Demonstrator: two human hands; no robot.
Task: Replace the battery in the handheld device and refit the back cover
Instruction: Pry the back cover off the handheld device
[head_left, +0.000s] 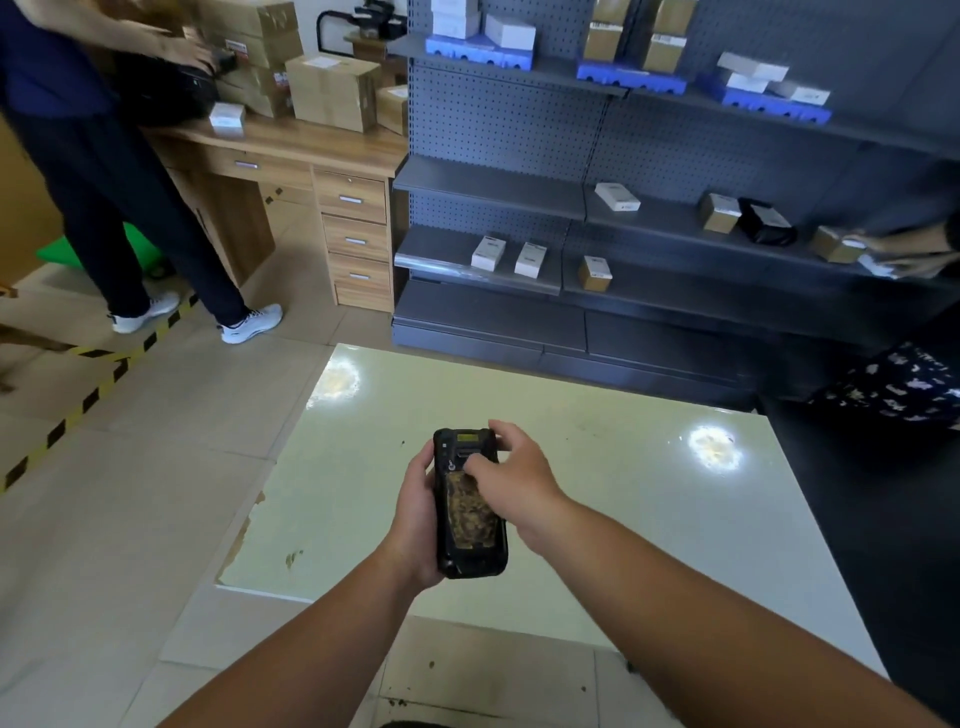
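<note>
A black handheld device (470, 525) is held back side up above the pale table (597, 493). Its back shows a worn yellowish-brown patch in the middle. My left hand (415, 525) grips the device from the left and underneath. My right hand (511, 475) lies over its upper right part, fingers curled on the top of the back near a small latch area. I cannot tell whether the back cover is loose or seated. No separate battery is in view.
Grey pegboard shelves (623, 208) with small boxes stand behind the table. A wooden desk (311, 150) with cartons is at the back left, where a person (104, 182) stands. Another person's hand (904, 249) reaches to a shelf at right. Hazard tape (93, 395) crosses the floor.
</note>
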